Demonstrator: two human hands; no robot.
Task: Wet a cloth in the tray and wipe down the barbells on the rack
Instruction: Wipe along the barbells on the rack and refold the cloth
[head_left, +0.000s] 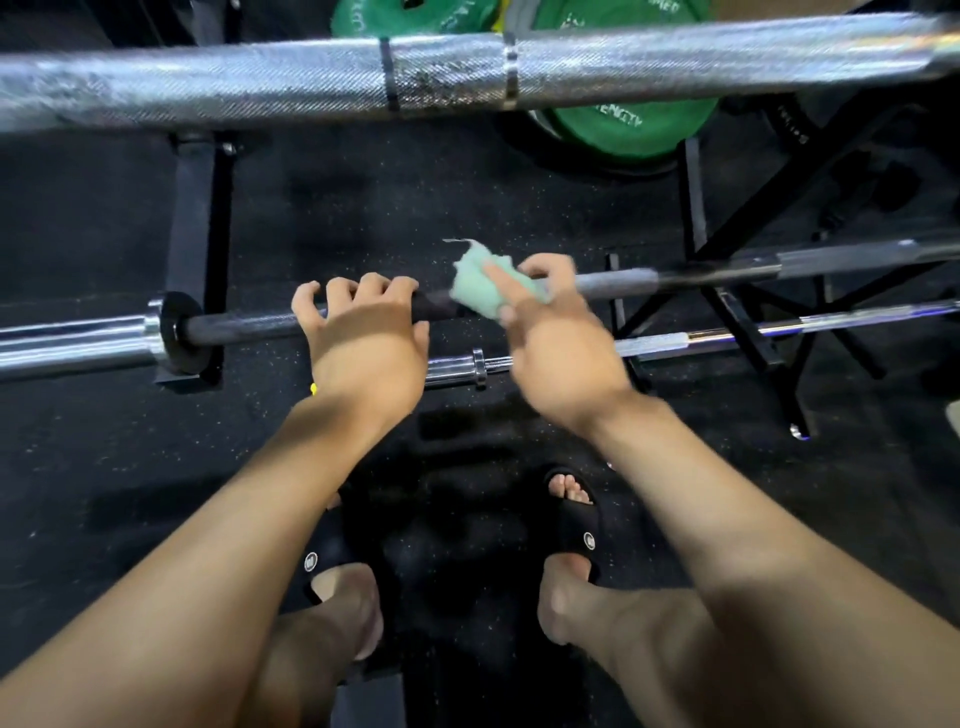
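head view, looking down. white lettering on the green weight plates (628, 130) at the top reads partly "...tenity"; other letters there are cut off. small round white logos mark the black slides (579, 525) on the person's feet, too small to read.

a thick knurled silver barbell (467, 73) crosses the top of the frame, close to the camera. below it a dark barbell (260, 325) runs from left to right, its collar near the black rack upright (195, 234) at left. a thinner chrome bar (701, 340) lies just beyond the hands, lower down — bare black rubber floor (104, 467) spreads around and under the bars.

the left hand (363, 338) grips the dark barbell from above, fingers (358, 288) curled over it. just beside it, the right hand (556, 343) — blurred — presses a pale green cloth (480, 288) onto the same bar, fingers wrapped over the cloth. both forearms reach forward from the bottom corners.
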